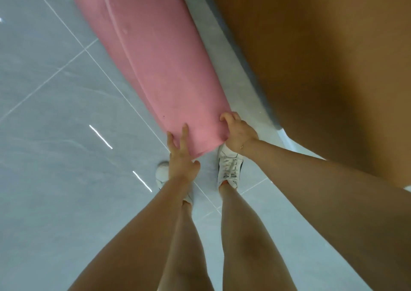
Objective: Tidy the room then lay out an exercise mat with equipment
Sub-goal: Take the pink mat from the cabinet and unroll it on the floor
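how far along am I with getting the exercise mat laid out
Done: nothing visibly finished; the tidying can't be judged from this view. In hand: the pink mat is rolled up, its near end gripped by your right hand and steadied by your left hand. Left: unrolling it on the grey tiled floor and adding equipment, none visible.

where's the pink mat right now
In the head view the rolled pink foam mat stands centre frame beside the brown wooden panel, its near end held by both hands above the white sneakers.
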`<state>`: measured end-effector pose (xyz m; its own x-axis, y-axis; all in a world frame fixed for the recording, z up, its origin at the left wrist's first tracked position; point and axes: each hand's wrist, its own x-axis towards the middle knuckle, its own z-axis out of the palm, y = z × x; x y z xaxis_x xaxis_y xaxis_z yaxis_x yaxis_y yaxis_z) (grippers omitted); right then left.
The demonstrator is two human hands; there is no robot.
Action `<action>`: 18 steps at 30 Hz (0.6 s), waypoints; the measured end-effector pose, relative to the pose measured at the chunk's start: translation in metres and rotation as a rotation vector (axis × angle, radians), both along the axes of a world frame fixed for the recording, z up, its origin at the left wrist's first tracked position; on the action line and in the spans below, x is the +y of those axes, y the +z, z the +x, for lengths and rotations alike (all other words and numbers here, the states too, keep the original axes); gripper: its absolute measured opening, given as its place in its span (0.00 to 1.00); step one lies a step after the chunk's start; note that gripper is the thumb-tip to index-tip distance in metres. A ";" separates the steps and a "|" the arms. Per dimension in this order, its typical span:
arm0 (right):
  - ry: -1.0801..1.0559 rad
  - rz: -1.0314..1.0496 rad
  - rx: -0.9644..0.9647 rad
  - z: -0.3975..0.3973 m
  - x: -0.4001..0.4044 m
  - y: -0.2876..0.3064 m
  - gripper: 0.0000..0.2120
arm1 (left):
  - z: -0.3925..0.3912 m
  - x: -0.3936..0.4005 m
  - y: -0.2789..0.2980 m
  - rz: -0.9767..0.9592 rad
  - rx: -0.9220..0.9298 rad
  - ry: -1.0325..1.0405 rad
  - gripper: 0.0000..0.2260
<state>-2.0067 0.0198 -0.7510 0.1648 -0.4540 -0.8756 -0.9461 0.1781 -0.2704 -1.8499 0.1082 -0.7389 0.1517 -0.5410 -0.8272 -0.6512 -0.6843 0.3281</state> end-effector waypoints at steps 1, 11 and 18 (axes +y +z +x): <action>-0.058 0.042 -0.013 0.000 -0.001 0.005 0.29 | 0.004 -0.006 0.005 0.038 0.046 0.025 0.46; -0.559 0.092 -0.119 0.044 -0.020 0.176 0.14 | 0.066 -0.079 0.167 0.093 0.279 0.532 0.15; -0.671 -0.071 -0.267 0.091 -0.021 0.366 0.13 | 0.118 -0.068 0.358 -0.059 0.549 0.807 0.11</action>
<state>-1.9161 -0.0012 -0.3853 0.0344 -0.5869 -0.8090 -0.5392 0.6706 -0.5094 -1.7323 0.0407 -0.3808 0.0962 -0.4866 -0.8683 0.2594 -0.8299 0.4939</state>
